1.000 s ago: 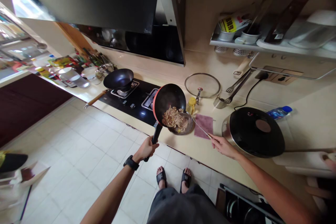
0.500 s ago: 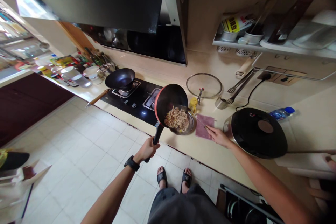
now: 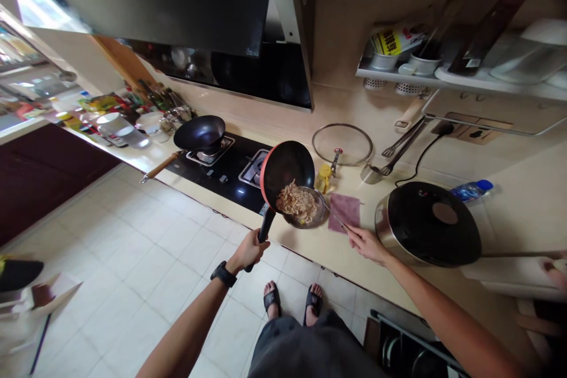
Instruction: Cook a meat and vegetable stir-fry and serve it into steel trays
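Note:
My left hand (image 3: 253, 250) is closed around the black handle of a red-rimmed frying pan (image 3: 290, 159). The pan is tilted over a round metal dish (image 3: 319, 212) on the counter. Cooked, pale brown strips of food (image 3: 297, 201), perhaps meat, lie across the pan's lower edge and in the dish. Closed fingers of my right hand (image 3: 367, 243) grip a thin, long-handled metal utensil (image 3: 335, 217). It points left to the dish; its far end is hard to make out at the food. A purple cloth (image 3: 344, 211) lies beneath the utensil.
A black wok (image 3: 201, 133) sits on the left burner of the gas stove (image 3: 217, 171). Behind the dish are a yellow jar (image 3: 324, 177) and a glass lid (image 3: 343, 144) against the wall. A black-lidded cooker (image 3: 429, 223) stands right; the range hood (image 3: 177, 6) hangs above.
The utensil's tip has moved left to the dish's edge, and my right hand has shifted slightly down. The pan stays tilted. The whole view has shifted a little.

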`<control>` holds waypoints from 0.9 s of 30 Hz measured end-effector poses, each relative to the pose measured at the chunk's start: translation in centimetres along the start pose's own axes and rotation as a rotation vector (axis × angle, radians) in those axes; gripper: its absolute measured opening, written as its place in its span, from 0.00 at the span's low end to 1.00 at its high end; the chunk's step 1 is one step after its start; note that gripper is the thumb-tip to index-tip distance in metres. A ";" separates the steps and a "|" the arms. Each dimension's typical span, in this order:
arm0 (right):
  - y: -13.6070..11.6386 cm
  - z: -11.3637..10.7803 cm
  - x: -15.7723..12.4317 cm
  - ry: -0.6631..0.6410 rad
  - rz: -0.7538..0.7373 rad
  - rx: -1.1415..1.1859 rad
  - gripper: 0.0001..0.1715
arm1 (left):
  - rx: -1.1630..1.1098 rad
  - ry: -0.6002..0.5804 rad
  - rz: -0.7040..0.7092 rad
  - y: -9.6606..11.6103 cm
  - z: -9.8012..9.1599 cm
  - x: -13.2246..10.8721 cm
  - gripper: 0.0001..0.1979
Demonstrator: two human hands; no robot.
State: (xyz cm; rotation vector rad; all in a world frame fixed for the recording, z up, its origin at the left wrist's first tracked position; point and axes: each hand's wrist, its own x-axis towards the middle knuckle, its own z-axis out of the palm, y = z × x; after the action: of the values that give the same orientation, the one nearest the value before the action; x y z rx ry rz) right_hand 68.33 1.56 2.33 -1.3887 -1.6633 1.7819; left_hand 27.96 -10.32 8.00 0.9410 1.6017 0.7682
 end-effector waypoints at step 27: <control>-0.5 -0.7 3.1 0.074 -0.140 -0.115 0.43 | 0.029 0.016 -0.019 0.2 -0.1 -1.7 0.15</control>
State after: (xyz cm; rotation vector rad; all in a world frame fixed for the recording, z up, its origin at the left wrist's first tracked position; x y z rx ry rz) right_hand 67.28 4.53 1.56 -1.3322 -1.8010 1.5621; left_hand 28.08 -11.68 8.97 0.9405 1.6374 0.7429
